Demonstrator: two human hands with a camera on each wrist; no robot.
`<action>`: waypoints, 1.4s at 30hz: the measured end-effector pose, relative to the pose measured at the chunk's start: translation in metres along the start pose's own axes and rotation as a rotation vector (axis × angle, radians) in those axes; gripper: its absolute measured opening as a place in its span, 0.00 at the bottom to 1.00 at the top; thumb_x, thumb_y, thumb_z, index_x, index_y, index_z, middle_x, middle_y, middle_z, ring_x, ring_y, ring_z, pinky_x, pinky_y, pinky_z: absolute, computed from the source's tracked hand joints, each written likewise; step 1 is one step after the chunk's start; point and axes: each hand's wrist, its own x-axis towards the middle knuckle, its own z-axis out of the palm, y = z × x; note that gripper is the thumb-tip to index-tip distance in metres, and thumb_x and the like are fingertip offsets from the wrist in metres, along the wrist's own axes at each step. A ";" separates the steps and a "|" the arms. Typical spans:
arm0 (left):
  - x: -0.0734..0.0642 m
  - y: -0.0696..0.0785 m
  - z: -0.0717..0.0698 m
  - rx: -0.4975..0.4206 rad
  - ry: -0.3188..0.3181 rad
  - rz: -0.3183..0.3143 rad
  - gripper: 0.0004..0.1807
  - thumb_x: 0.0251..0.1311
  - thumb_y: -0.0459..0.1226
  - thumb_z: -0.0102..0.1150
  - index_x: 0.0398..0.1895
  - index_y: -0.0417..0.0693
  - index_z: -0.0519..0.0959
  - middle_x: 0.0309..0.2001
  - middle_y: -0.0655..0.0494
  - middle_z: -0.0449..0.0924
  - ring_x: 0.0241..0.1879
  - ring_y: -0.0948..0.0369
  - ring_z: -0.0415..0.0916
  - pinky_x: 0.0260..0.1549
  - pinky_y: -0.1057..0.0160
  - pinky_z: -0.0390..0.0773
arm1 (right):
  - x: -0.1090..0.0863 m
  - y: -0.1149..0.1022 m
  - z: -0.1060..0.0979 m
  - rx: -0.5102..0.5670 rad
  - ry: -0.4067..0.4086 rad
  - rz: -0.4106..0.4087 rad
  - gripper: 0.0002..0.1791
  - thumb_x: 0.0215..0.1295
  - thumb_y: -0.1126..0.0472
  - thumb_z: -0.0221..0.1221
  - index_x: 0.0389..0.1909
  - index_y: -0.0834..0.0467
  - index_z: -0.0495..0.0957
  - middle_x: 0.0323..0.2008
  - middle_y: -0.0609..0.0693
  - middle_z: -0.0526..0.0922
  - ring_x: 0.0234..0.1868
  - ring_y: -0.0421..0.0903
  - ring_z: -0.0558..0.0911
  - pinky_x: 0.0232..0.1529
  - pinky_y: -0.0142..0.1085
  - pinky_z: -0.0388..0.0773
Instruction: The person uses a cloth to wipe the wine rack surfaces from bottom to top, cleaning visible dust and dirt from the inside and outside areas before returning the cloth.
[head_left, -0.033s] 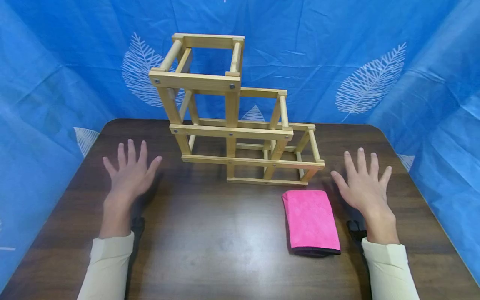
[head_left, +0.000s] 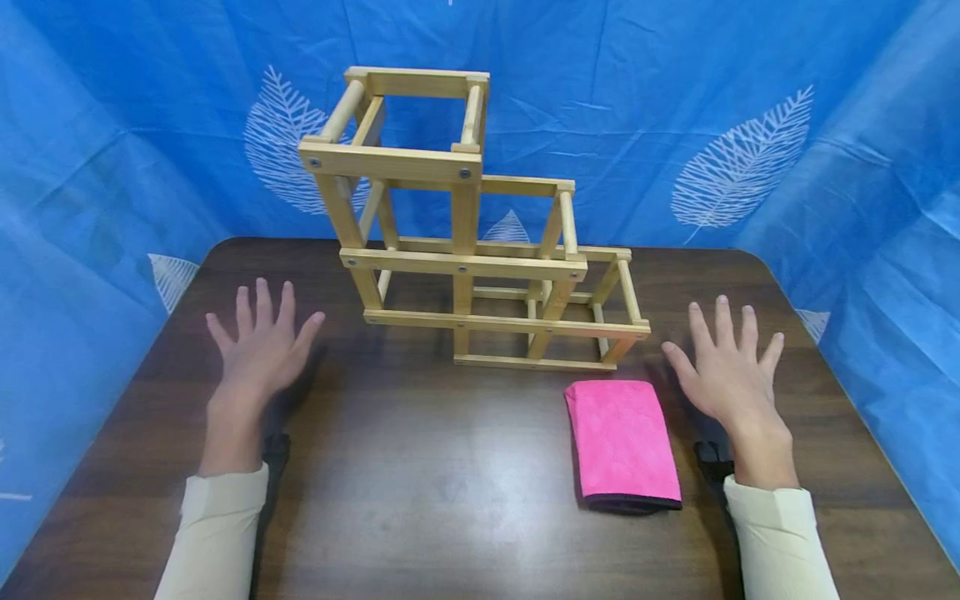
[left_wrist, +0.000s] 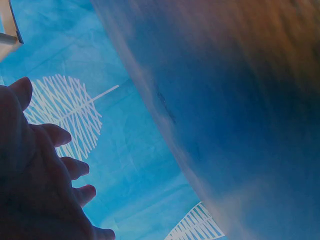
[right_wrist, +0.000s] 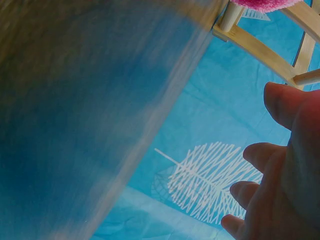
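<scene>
A stepped rack of pale wood [head_left: 405,262] stands toward the back of the dark table, tallest at its left end. In front of its right end lies a folded pink cloth [head_left: 626,442] with a black edge. My left hand [head_left: 258,354] is left of the rack, back upward, fingers spread, holding nothing. To the right of the cloth, my right hand [head_left: 727,375] is likewise spread and holds nothing. Whether either palm touches the table I cannot tell. A bit of pink and part of the rack show at the top of the right wrist view, beyond my right thumb.
The brown wood-grain table [head_left: 420,500] has rounded back corners. Blue curtain [head_left: 600,108] printed with white leaves hangs behind it and at both sides. A black strap [head_left: 276,450] shows beneath my left wrist, and another strap [head_left: 712,462] beneath the right.
</scene>
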 end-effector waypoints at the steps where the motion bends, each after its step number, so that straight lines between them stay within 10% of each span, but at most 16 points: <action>1: 0.000 0.000 0.000 -0.001 -0.001 0.002 0.49 0.68 0.67 0.21 0.78 0.40 0.35 0.75 0.33 0.19 0.71 0.36 0.12 0.56 0.30 0.11 | 0.000 0.000 0.000 0.001 0.002 -0.002 0.45 0.73 0.36 0.41 0.78 0.59 0.40 0.75 0.69 0.31 0.72 0.69 0.25 0.60 0.70 0.16; 13: -0.003 0.007 -0.001 -0.060 0.000 0.021 0.48 0.70 0.66 0.26 0.78 0.43 0.33 0.76 0.36 0.19 0.72 0.37 0.13 0.59 0.30 0.15 | -0.004 0.001 -0.002 0.019 0.005 -0.002 0.45 0.73 0.35 0.40 0.78 0.59 0.41 0.75 0.69 0.32 0.73 0.69 0.26 0.60 0.71 0.17; 42: -0.030 0.069 -0.035 -0.929 0.168 0.316 0.33 0.75 0.47 0.46 0.79 0.56 0.51 0.74 0.52 0.59 0.69 0.52 0.63 0.60 0.53 0.71 | -0.015 -0.029 -0.031 0.220 -0.069 -0.031 0.45 0.72 0.44 0.51 0.75 0.69 0.45 0.73 0.74 0.37 0.71 0.75 0.43 0.56 0.75 0.55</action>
